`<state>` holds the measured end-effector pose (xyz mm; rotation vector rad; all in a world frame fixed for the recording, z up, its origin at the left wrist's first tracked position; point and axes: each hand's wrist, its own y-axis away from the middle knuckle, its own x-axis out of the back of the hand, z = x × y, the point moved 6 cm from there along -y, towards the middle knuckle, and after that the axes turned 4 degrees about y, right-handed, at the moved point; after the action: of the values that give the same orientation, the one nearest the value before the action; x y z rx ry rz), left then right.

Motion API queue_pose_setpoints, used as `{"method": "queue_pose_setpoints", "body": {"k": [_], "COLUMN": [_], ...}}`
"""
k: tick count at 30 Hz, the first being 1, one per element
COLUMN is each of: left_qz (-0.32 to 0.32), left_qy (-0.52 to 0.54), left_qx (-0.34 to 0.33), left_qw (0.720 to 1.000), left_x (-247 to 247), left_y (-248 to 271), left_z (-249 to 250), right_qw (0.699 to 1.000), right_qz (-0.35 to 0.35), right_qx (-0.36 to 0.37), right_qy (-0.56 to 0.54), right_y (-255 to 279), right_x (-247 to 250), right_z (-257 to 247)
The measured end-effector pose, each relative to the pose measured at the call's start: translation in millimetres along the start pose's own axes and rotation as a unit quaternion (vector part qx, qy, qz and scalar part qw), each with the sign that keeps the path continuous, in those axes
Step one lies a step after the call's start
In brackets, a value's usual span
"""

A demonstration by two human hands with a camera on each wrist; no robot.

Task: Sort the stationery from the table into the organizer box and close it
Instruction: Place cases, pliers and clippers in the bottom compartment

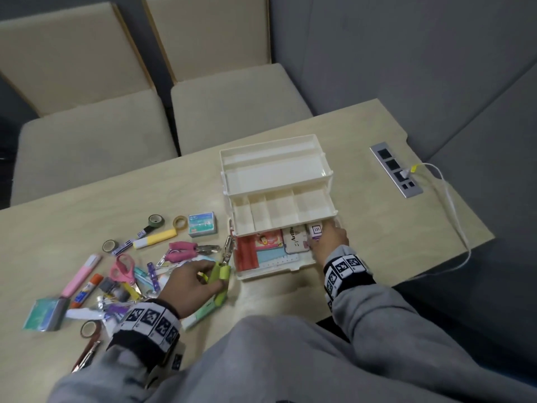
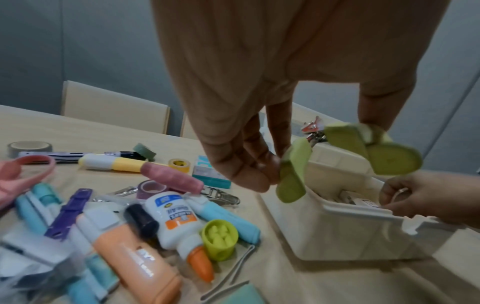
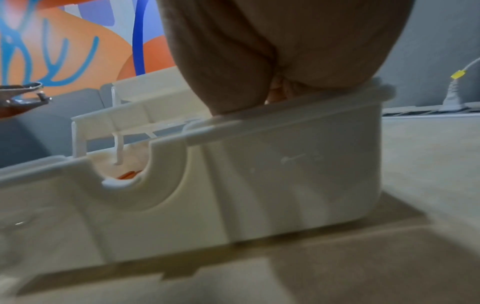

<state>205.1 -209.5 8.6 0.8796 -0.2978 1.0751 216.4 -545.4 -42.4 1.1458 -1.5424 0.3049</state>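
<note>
The white organizer box (image 1: 327, 170) stands open on the table, its tiered trays swung back. Its bottom compartment holds a red item (image 1: 246, 254), cards and an Artline box (image 1: 296, 238). My right hand (image 1: 321, 237) reaches into that compartment's right end and grips a small white box with a purple label (image 1: 315, 229). In the right wrist view the fingers are hidden behind the organizer box's front wall (image 3: 285, 164). My left hand (image 1: 209, 274) pinches a green-handled metal tool (image 1: 222, 270) just left of the box. The green-handled tool (image 2: 296, 170) hangs tilted from the left hand (image 2: 275, 164).
Loose stationery lies left of the box: pink-handled punch (image 1: 181, 250), pink scissors (image 1: 123, 267), yellow highlighter (image 1: 155, 238), tape rolls (image 1: 155, 221), teal staples box (image 1: 202, 225), glue bottle (image 2: 176, 220). A socket panel (image 1: 396, 170) with a white cable (image 1: 449, 199) sits right. Two chairs stand behind.
</note>
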Motion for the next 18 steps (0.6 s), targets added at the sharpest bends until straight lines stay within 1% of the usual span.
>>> {"method": "queue_pose_setpoints", "body": {"k": [3,7,8,14,16,17,18], "left_qz": [-0.011,-0.03,-0.034,-0.049,-0.051,-0.057,-0.062], "left_qy": [-0.003,-0.011,-0.019,-0.048,-0.051,-0.057,-0.068], "left_qx": [-0.006,-0.02,-0.026,-0.074,-0.088,-0.098,-0.117], "left_qw": [1.0,0.999,0.999,0.995,0.994,0.992,0.989], "left_x": [-10.2,-19.8,-21.1,-30.6,-35.4,-38.2,-41.5], "left_y": [0.3,-3.9,-4.6,-16.1,-18.1,-18.0,-18.2], "left_z": [12.5,23.7,28.6,57.9,69.0,75.9,82.7], "right_qw": [0.999,0.994,0.993,0.988,0.985,0.981,0.973], "right_qz": [0.004,-0.045,-0.048,-0.025,-0.004,-0.01,-0.043], "right_qx": [0.033,0.079,0.09,0.14,0.173,0.194,0.214], "right_qy": [0.015,0.062,0.067,0.055,0.019,-0.024,-0.078], "right_y": [-5.7,-11.5,-11.2,4.1,15.0,23.2,32.3], "right_x": [-3.6,-7.6,-7.4,6.6,18.2,25.4,29.2], "right_z": [2.1,0.2,-0.5,3.1,0.5,-3.8,-9.1]}}
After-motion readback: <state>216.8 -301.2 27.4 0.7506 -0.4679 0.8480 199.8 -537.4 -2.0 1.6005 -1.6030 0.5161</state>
